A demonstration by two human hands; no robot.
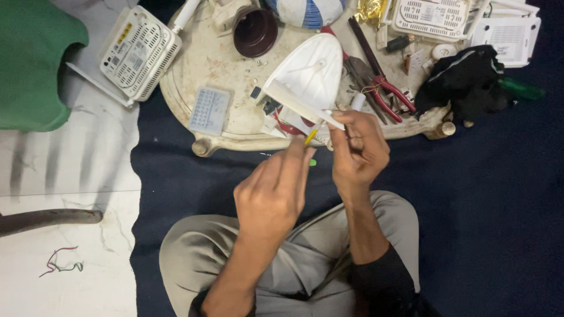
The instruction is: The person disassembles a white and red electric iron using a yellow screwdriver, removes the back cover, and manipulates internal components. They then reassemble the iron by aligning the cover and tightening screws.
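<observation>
Smooth, probably plastic white iron shell.

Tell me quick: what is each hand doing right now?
Left hand: fingers pinched on a thin yellow-tipped tool.
Right hand: fingers closed on the edge of the white pointed casing.

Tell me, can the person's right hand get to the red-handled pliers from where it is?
Probably yes. The red-handled pliers lie uncovered on the round table, just beyond the right hand. That hand is busy with the white iron-shaped casing, though.
</observation>
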